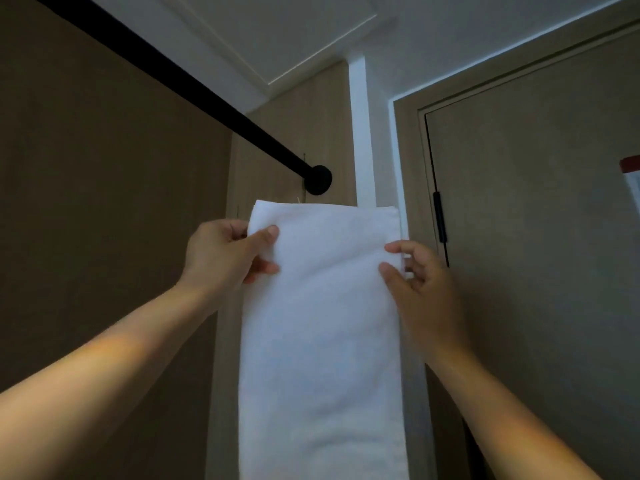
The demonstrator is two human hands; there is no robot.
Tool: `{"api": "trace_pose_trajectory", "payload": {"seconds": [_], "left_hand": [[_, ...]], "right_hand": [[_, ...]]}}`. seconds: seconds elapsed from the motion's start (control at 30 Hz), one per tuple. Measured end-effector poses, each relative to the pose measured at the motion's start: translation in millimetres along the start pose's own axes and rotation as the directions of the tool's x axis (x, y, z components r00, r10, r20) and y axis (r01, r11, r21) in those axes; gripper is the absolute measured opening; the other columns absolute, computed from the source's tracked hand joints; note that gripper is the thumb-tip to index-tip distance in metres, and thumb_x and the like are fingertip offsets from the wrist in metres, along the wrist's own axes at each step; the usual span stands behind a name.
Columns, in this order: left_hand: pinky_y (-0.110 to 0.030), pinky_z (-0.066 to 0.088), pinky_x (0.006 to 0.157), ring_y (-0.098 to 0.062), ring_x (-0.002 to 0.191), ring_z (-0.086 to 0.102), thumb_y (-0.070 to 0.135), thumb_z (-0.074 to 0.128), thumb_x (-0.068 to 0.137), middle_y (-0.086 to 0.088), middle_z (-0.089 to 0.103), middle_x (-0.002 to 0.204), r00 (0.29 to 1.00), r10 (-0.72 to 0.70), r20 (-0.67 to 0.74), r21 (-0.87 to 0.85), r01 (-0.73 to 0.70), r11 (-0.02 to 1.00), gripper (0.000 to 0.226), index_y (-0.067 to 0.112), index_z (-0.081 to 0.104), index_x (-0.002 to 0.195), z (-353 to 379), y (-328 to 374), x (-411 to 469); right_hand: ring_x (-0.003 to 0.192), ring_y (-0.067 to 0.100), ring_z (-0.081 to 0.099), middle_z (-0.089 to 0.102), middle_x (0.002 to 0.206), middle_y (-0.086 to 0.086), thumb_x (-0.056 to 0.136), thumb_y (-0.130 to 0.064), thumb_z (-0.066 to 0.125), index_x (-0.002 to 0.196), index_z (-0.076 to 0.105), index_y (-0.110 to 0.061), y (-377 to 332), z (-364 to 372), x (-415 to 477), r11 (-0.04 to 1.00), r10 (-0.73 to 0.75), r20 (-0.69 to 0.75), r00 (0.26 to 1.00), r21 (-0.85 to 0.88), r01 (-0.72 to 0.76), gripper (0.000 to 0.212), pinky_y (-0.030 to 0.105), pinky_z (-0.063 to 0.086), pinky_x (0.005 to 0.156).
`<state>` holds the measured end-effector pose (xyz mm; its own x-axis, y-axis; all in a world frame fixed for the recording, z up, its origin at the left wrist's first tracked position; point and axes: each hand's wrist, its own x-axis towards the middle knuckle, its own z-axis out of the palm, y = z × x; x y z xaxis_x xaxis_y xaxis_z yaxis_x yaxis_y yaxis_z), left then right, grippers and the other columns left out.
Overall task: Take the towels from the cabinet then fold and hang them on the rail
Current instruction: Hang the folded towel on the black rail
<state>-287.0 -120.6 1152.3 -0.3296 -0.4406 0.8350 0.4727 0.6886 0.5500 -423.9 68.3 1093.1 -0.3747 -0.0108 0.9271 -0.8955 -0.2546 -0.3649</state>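
Black rail (194, 88) runs overhead, upper left down to round wall mount (318, 180). We hold white towel (322, 323) up just below mount, folded into long strip, not on rail yet, tail dropping out of view. Left hand (225, 251) pinches left edge near top, thumb on front; right hand (419, 275) pinches right edge likewise. Tip, we reckon: keep grips level, lift top edge over rail, feed evenly so halves hang matched. Watch layers slipping at right edge.

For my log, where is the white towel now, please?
Centre of the head view: the white towel is held by the left hand and right hand, below the black rail.
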Motion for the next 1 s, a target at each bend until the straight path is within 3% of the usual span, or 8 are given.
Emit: {"api": "trace_pose_trajectory", "payload": {"seconds": [0.07,0.13,0.23,0.3,0.47,0.67,0.8,1.0], "left_hand": [[-0.017,0.046,0.042,-0.015,0.054,0.068,0.029,0.069,0.088,-0.011,0.071,0.061,0.999,0.032,-0.019,0.005,-0.032,0.999,0.026,0.003,0.071,0.084,3.5,1.4,16.3],[-0.021,0.049,0.047,-0.012,0.052,0.069,0.028,0.069,0.088,-0.012,0.072,0.064,0.997,0.063,-0.046,0.021,-0.062,0.998,0.026,0.002,0.071,0.085,6.3,3.7,29.2],[-0.028,0.057,0.057,-0.015,0.058,0.071,0.030,0.070,0.088,-0.008,0.072,0.064,0.991,0.121,-0.066,0.079,-0.115,0.990,0.025,0.005,0.072,0.085,9.3,8.3,43.0],[-0.023,0.058,0.053,-0.014,0.058,0.071,0.032,0.070,0.088,-0.006,0.073,0.064,0.979,0.182,-0.090,0.120,-0.170,0.978,0.026,0.007,0.071,0.083,12.7,11.8,48.8],[-0.021,0.056,0.052,-0.016,0.061,0.073,0.031,0.072,0.087,-0.004,0.073,0.065,0.940,0.298,-0.166,0.198,-0.264,0.944,0.025,0.007,0.072,0.082,24.7,30.0,55.2],[-0.018,0.055,0.053,-0.013,0.060,0.072,0.028,0.072,0.087,-0.005,0.073,0.064,0.855,0.444,-0.267,0.405,-0.319,0.857,0.030,-0.002,0.070,0.080,35.4,65.9,64.1],[-0.008,0.047,0.049,-0.005,0.055,0.069,0.031,0.069,0.088,0.004,0.071,0.059,0.818,0.489,-0.303,0.565,-0.259,0.784,0.031,0.002,0.071,0.077,38.1,83.5,68.7],[-0.015,0.054,0.057,-0.008,0.055,0.070,0.033,0.067,0.090,0.005,0.071,0.058,0.802,0.507,-0.315,0.674,-0.187,0.715,0.035,-0.001,0.071,0.080,32.8,106.2,77.3]], "right_hand": [[0.084,-0.002,0.065,0.066,0.100,-0.021,0.094,-0.020,0.063,0.103,0.062,-0.037,8.6,8.6,17.7,0.998,-0.056,-0.023,0.998,-0.002,0.056,0.019,0.016,0.052,0.062],[0.068,-0.001,0.064,0.069,0.095,-0.012,0.094,-0.017,0.063,0.105,0.064,-0.030,18.6,16.3,33.0,0.995,-0.100,-0.061,0.993,0.018,0.102,0.017,0.017,0.049,0.053],[0.049,0.001,0.059,0.068,0.089,-0.011,0.093,-0.015,0.065,0.103,0.065,-0.028,33.4,27.4,53.7,0.990,-0.125,-0.120,0.985,0.046,0.131,0.017,0.010,0.042,0.046],[0.047,0.004,0.062,0.067,0.091,-0.017,0.092,-0.013,0.066,0.101,0.065,-0.029,40.8,32.7,66.8,0.984,-0.125,-0.152,0.981,0.104,0.141,0.018,0.009,0.043,0.048],[0.061,0.008,0.071,0.070,0.086,-0.011,0.093,-0.014,0.065,0.103,0.065,-0.029,54.7,39.4,94.9,0.940,-0.128,-0.140,0.982,0.299,0.165,0.018,0.014,0.047,0.046],[0.071,0.011,0.073,0.070,0.077,-0.010,0.093,-0.010,0.064,0.112,0.062,-0.027,57.6,53.2,132.3,0.853,-0.165,-0.017,0.986,0.500,0.151,0.026,0.021,0.055,0.058],[0.074,0.010,0.073,0.070,0.089,0.014,0.092,-0.011,0.064,0.116,0.060,-0.033,57.1,68.2,150.3,0.843,-0.173,0.026,0.985,0.521,0.135,0.033,0.041,0.061,0.076],[0.085,0.022,0.071,0.073,0.082,0.002,0.085,-0.025,0.064,0.132,0.060,-0.031,45.4,90.3,167.9,0.879,-0.193,0.035,0.981,0.450,0.157,0.047,0.044,0.055,0.086]]}}
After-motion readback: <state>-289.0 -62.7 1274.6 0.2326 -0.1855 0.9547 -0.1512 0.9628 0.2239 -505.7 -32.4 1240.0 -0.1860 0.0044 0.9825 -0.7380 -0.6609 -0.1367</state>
